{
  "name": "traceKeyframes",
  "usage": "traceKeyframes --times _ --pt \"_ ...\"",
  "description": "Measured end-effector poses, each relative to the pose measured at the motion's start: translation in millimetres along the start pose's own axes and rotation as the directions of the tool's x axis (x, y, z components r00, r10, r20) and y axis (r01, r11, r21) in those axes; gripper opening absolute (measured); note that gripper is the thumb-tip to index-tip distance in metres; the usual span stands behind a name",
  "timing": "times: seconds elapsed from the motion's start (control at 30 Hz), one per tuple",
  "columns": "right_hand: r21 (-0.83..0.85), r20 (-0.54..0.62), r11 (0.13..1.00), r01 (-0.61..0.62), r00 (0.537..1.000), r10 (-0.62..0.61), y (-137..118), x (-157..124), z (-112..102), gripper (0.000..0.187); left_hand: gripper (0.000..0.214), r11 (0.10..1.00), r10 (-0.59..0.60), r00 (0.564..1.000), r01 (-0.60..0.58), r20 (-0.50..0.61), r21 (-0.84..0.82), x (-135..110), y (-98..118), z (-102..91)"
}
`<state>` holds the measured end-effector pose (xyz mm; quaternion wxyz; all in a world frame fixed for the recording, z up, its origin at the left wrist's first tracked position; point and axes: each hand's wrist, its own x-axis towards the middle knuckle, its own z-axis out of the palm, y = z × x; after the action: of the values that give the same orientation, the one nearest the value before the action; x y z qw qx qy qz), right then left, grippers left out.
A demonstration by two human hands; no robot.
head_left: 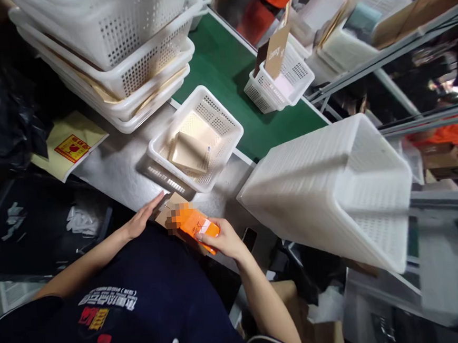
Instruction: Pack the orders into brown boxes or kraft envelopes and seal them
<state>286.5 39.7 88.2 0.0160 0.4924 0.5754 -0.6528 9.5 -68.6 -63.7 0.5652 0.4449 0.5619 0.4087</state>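
The flat orange cardboard carton point(197, 226) lies at the near edge of the grey metal surface point(113, 170), just in front of the white perforated plastic basket point(166, 179). The right hand point(223, 240) is clamped on its right end, thumb on top and fingers curled under. The carton's long axis runs from the basket's near corner down to the right. Under it lies a brown cardboard piece point(167, 210), on which the left hand point(142, 219) rests flat, fingers straight and together, gripping nothing. A tan paper packet point(190, 152) lies inside the basket.
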Motion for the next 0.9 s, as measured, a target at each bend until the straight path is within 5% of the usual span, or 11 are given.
traceKeyframes --times 0.2,0.4,0.63,0.73,0.9 --pt "-0.009 0.005 1.000 0.027 1.000 -0.027 -7 0 0 0.040 0.085 0.993 -0.008 0.980 0.030 0.199 -0.110 -7 -9 -0.9" --pt "0.056 0.058 0.992 0.115 0.991 -0.118 -7 1 -2 0.042 0.087 0.912 0.252 0.924 -0.326 0.289 0.247 28 25 -30.5" --pt "0.015 0.059 0.984 0.180 0.982 -0.181 2 -21 -13 0.045 0.075 0.827 0.305 0.901 -0.411 0.307 0.383 55 27 -27.1" --pt "-0.028 0.014 0.996 0.083 0.997 -0.082 32 -55 -33 0.039 0.077 0.817 0.271 0.913 -0.386 0.305 0.428 54 22 -31.2" --pt "0.076 -0.078 0.997 -0.006 0.997 0.012 116 -90 -60 0.033 0.083 0.775 0.170 0.936 -0.320 0.309 0.544 47 40 -37.2"
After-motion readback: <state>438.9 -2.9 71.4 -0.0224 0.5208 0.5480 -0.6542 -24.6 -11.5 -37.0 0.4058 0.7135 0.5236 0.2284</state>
